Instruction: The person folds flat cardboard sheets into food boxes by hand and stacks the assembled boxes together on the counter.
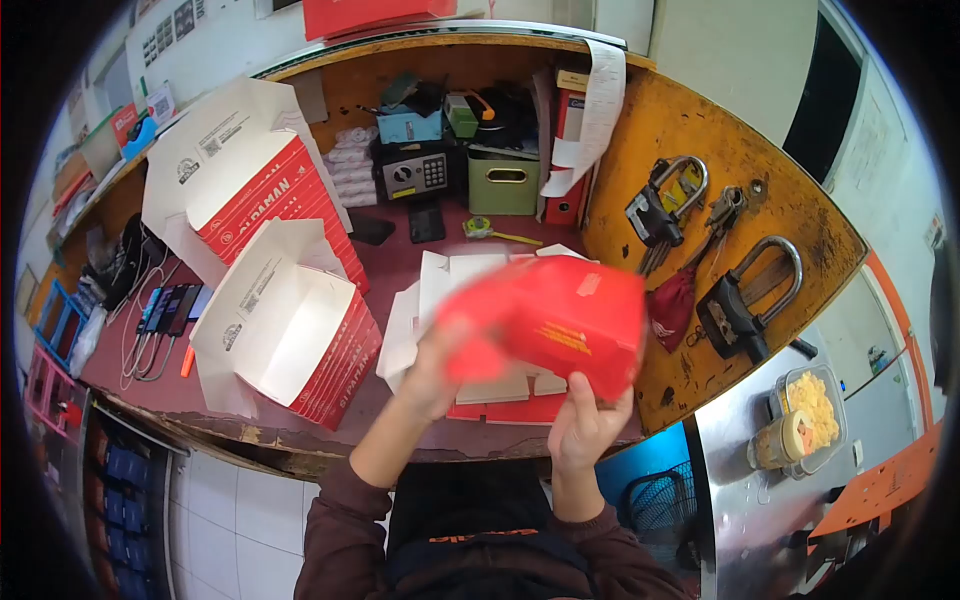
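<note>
Held up over the desk is a red cardboard box [585, 305], its left part smeared by motion. My right hand [588, 425] grips its lower right corner, thumb on the near face and the other fingers mostly hidden. At the blurred left end of the box my left hand [432, 368] is closed on the cardboard, though its fingertips are unclear. Beneath lie flat white and red cardboard blanks [410, 300], partly covered by the box. To the left, an open red and white box [335, 365] stands in front of a stack of similar open boxes [285, 195].
Two large padlocks [655, 205] [745, 300] and keys [727, 205] hang on the wooden side panel [625, 165]. Behind the blanks are a tape measure [480, 228], a small safe [415, 175] and a green bin [503, 182]. Phones with cables [172, 308] lie at far left.
</note>
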Demonstrator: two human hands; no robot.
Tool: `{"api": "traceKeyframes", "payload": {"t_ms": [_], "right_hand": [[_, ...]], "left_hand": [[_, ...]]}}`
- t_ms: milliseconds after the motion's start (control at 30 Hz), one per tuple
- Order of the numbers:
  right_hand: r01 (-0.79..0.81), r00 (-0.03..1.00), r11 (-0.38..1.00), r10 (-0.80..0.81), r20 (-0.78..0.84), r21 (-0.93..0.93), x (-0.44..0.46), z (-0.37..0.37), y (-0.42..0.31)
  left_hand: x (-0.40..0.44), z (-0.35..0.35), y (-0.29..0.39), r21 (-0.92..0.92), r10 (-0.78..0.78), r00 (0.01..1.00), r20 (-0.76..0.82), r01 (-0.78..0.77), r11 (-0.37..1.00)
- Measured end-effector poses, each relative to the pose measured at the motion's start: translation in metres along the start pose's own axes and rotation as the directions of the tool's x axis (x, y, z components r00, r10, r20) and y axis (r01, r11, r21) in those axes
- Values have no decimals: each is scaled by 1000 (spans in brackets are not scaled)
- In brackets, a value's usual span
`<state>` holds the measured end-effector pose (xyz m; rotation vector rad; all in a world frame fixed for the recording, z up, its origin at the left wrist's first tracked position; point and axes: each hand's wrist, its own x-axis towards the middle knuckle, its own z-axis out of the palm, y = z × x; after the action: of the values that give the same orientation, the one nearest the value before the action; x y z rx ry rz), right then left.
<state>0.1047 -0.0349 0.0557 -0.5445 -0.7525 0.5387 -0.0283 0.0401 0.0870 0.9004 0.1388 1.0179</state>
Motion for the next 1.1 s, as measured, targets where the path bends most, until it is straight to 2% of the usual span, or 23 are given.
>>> {"api": "traceKeyframes", "payload": {"t_ms": [33, 100, 133, 200, 233, 267, 333, 367, 433, 467, 500, 567, 633, 667, 733, 767, 800, 833, 867, 900, 933, 1000, 1100], "right_hand": [[-1, 1000, 1000, 1, 8, 9, -4, 4, 3], [128, 990, 978, -135, 29, 168, -19, 17, 14], [91, 996, 991, -89, -26, 94, -29, 18, 29], [-30, 988, 999, 26, 153, 25, -38, 18, 39], [-54, 979, 994, 71, 192, -94, -42, 11, 48], [-54, 978, 994, 72, 196, -94, -39, 6, 55], [306, 850, 860, -53, 525, -409, -29, -8, 60], [304, 850, 860, -51, 525, -410, -23, -13, 56], [506, 697, 698, 16, 717, -507, -7, -23, 45], [65, 775, 928, 184, 604, -367, 1, -42, 41], [-355, 817, 933, 343, 463, -66, 9, -60, 38], [-604, 728, 733, 346, 592, 315, 41, -58, 5], [-574, 737, 817, 484, 472, 58, 41, -76, 1], [-573, 738, 817, 485, 469, 57, 42, -72, -2], [-326, 739, 865, 485, 468, -381, 45, -58, -9], [-325, 738, 865, 485, 469, -383, 41, -47, -8], [-476, 799, 864, 503, 330, -166, 34, -33, -4], [-563, 820, 823, 543, 183, 81, 30, -25, -1], [-611, 783, 783, 577, 230, 117, 25, -27, 4], [-659, 743, 738, 609, 276, 147, 20, -28, 10], [-515, 848, 844, 477, 231, 149, 10, -17, 20], [-223, 954, 972, 200, 224, 78, 3, -3, 21], [-72, 992, 991, 59, 112, 112, 3, 10, 18]], "left_hand": [[-5, -1, -6, 262, 66, 997, 31, -71, 962], [-15, -5, -38, 520, 333, 925, -181, -198, 831], [-16, -7, -41, 525, 335, 924, -186, -195, 829], [-15, -2, -37, 188, 230, 928, -292, -180, 965], [-15, 1, -30, 189, 234, 928, -291, -185, 965], [-18, 7, -18, 20, 74, 941, -329, -72, 997], [-21, 3, -4, -244, -134, 936, -324, 54, 968], [-20, -9, 2, -246, -135, 936, -326, 54, 968], [-18, -45, 14, -121, -190, 939, -288, 162, 979], [-19, -61, 23, -119, -189, 939, -288, 160, 980], [-22, -77, 33, -44, -216, 937, -276, 212, 976], [-25, -93, 48, 28, -242, 932, -269, 259, 965], [-25, -100, 56, 527, -215, 970, -110, 240, 815], [-23, -99, 56, 608, -214, 970, -113, 238, 757], [-22, -88, 54, 450, -83, 988, -131, 133, 883], [-20, -80, 51, 281, 46, 984, -173, 5, 960], [-21, -77, 39, 79, 174, 980, -92, -167, 983], [-23, -105, 22, 78, 176, 980, -93, -169, 982], [-25, -154, -4, 436, -73, 993, 94, 25, 900], [-34, -147, -20, 560, -150, 983, 108, 65, 826], [-42, -139, -36, 675, -227, 966, 122, 87, 733], [-41, -80, -51, 594, -85, 995, 58, 34, 804], [-37, -56, -61, 73, 55, 937, 345, -86, 994]]}}
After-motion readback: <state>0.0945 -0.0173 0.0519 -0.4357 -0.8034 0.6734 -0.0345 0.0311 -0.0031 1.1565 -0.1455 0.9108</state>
